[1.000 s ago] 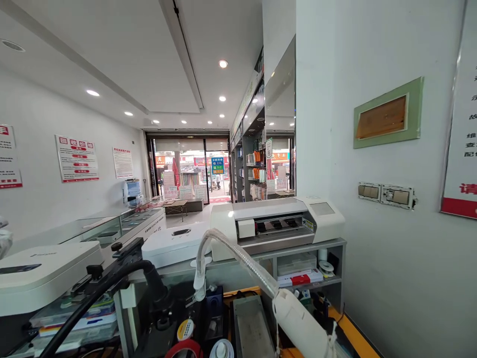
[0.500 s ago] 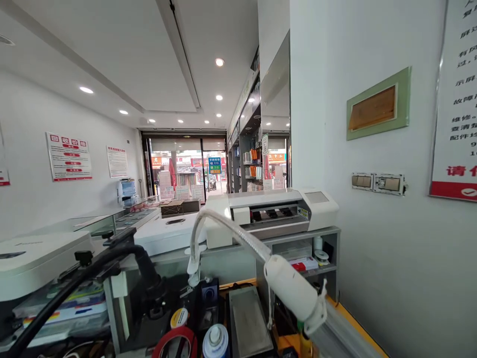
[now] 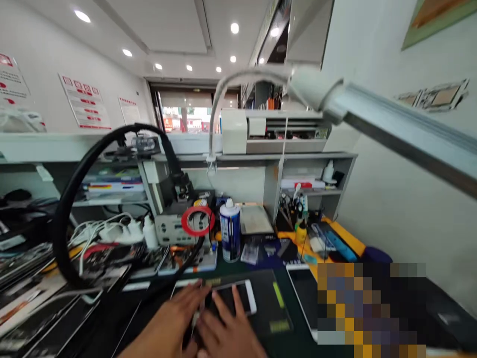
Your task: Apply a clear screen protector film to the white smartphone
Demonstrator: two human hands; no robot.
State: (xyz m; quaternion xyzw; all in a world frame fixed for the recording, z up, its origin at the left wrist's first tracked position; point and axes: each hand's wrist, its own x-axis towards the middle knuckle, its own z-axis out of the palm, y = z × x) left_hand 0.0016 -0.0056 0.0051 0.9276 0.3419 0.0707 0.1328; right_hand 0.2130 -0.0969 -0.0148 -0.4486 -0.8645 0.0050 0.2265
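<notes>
A phone with a white border and dark screen lies on a dark work mat at bottom centre. My left hand is closed around the phone's left end, its fingers close together and partly blurred. My right hand rests over the phone's middle with its fingers stretched and spread on the screen. Both hands cover much of the phone. A second white-edged phone lies to the right of the mat.
A spray can and red tape roll stand behind the mat. A black flexible arm loops on the left above cables and parts. A lamp reaches in from upper right. Shelves line the back. The lower right is pixelated.
My view has tilted down from the shop front to the bench. Both hands and the phone have come into view. The lamp now sits higher in the picture.
</notes>
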